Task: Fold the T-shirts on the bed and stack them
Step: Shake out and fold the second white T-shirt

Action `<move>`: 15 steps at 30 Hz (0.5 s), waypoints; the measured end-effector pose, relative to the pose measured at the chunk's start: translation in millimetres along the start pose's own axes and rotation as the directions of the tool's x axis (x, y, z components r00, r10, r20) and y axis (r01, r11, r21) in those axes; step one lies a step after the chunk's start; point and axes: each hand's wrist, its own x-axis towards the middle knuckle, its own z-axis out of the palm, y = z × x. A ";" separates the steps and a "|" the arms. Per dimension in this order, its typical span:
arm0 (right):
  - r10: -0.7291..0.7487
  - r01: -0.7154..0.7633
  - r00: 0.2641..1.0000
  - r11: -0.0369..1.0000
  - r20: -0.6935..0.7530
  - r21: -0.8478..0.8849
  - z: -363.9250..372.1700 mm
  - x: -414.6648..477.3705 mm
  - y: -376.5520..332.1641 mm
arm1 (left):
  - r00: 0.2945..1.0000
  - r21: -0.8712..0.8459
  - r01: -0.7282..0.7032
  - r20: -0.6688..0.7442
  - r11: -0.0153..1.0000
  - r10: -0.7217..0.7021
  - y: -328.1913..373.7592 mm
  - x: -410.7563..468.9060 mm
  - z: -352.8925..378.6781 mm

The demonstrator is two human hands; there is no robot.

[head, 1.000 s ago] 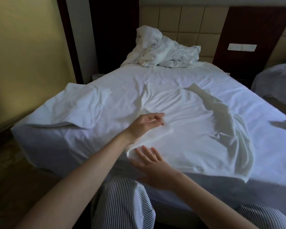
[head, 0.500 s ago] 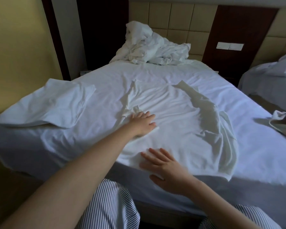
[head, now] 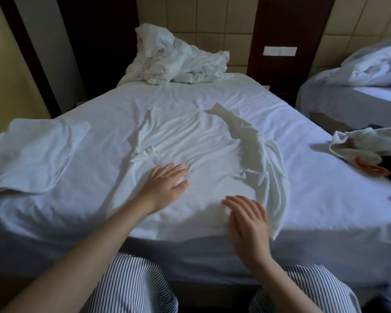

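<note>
T-shirt [head: 212,154] spread white and rumpled across the middle of the bed [head: 325,195], hem at the near edge, right side bunched into a ridge. Left hand [head: 165,184] flat on the left part of the cloth, fingers straight and close together. Right hand [head: 248,220] blurred over the hem, fingers straight, slightly spread; contact unclear. Folded white garment [head: 36,150] off left, crumpled white heap [head: 176,59] by the headboard.

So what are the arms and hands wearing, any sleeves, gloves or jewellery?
The left hand and right hand show no gloves, rings or watch, and no sleeves are in view. The trousers below are white with thin dark stripes.
</note>
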 end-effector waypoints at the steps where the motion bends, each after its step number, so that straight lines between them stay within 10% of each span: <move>1: 0.061 -0.064 0.995 0.997 -0.075 -0.038 -7.3 -0.6 5.9 | 1.000 -0.015 -0.004 -0.012 1.000 0.003 4.1 -1.3 0.4; 5: 0.312 -0.345 0.925 0.929 -0.217 -0.137 -26.3 21.2 23.5 | 0.992 -0.159 -0.059 -0.119 0.986 0.040 31.6 4.4 -1.7; 9: 0.607 -0.581 0.795 0.766 0.010 -0.276 -34.8 27.2 49.3 | 0.973 -0.380 -0.181 -0.200 0.907 0.111 87.4 40.0 -3.1; 15: 0.719 -0.693 0.694 0.661 -0.020 -0.287 -48.7 37.8 78.2 | 0.992 -0.554 -0.063 0.057 0.830 0.114 194.7 116.1 4.7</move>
